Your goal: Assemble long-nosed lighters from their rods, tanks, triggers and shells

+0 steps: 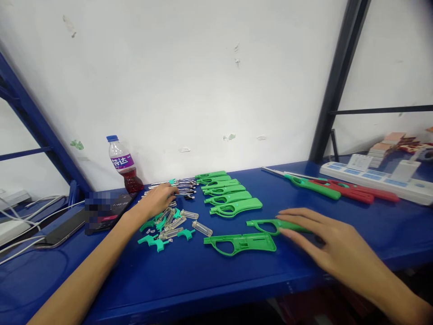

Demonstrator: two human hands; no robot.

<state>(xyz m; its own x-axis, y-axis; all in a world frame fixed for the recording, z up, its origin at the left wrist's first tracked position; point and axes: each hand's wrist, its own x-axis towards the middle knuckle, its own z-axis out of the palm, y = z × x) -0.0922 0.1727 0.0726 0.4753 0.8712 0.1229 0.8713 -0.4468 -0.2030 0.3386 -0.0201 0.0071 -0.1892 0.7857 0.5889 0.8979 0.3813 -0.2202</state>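
Observation:
My left hand (158, 198) reaches over the thin metal rods with dark wires (186, 184) near the wall; its fingers point down and what they hold, if anything, is hidden. Just below it lie clear plastic tubes (189, 214) and teal trigger pieces (158, 243). My right hand (314, 230) has its fingers apart over a green handle shell (265, 224), touching its right end. In front of that shell, an open green half-shell (241, 243) lies with its inside up. Several green shells (237, 206) form a column in the middle.
Red and green finished lighters (314, 186) lie at the right, beside a white power strip (379, 180). At the left stand a bottle (125, 164) and two phones (62, 228), with white cables. The blue table's front edge (203, 300) runs below.

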